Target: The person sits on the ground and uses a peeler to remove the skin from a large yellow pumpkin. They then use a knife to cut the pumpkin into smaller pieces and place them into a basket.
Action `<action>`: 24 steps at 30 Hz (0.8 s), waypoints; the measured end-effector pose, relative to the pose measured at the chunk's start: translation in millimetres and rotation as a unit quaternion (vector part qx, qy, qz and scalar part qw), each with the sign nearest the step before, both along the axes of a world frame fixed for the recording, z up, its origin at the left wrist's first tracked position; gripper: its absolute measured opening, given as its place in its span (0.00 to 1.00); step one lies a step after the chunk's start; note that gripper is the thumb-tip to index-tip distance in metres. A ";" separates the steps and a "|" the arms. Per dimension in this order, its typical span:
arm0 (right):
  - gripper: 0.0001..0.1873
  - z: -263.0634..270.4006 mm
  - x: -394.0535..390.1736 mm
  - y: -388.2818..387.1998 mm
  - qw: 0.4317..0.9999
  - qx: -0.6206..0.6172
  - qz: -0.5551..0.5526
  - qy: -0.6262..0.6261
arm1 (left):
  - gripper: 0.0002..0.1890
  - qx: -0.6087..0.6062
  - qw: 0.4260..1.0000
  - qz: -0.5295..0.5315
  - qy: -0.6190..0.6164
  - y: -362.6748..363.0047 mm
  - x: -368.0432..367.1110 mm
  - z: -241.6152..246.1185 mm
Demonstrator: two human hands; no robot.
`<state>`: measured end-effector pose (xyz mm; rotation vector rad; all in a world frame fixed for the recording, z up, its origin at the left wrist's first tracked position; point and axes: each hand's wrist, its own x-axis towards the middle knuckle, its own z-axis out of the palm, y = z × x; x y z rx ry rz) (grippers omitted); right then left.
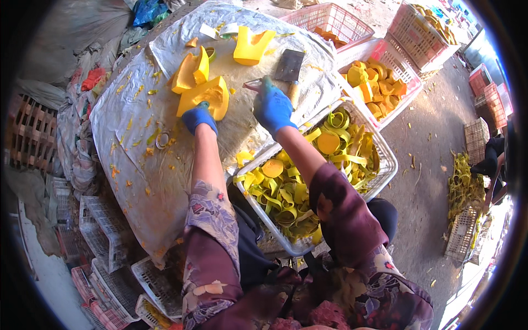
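Observation:
My left hand, in a blue glove, grips the near edge of a hollowed pumpkin piece on the cloth-covered table. In my right hand, also gloved in blue, is a peeler, its head pointing left. Just beyond the right hand lies a cleaver with a wooden handle. Another pumpkin piece touches the held one from behind, and a notched pumpkin chunk sits farther back. A roll of tape lies left of my left hand.
A white plastic basket full of pumpkin peels stands beneath my right forearm. Behind it, a crate holds cut pumpkin. More crates stand at lower left. At the far right, a person's arm is beside a pile of peels.

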<state>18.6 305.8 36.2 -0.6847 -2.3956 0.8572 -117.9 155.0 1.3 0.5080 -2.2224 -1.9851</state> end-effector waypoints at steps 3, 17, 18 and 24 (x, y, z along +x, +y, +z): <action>0.25 -6.6 -20.1 -1.8 0.998 0.034 0.021 -0.054 | 0.17 0.071 0.996 0.007 -0.045 3.5 -4.4 5.2; 0.38 8.3 8.2 43.0 0.959 0.229 -0.116 -0.115 | 0.31 -0.028 0.918 -0.396 0.001 -98.1 15.6 32.1; 0.42 0.6 6.8 57.4 0.972 0.144 -0.104 -0.155 | 0.32 -0.031 0.914 -0.403 -0.002 -93.9 17.9 32.4; 0.37 1.1 -5.9 90.7 0.973 -0.059 -0.107 -0.194 | 0.26 -0.225 0.891 -0.393 0.004 -102.0 14.3 13.5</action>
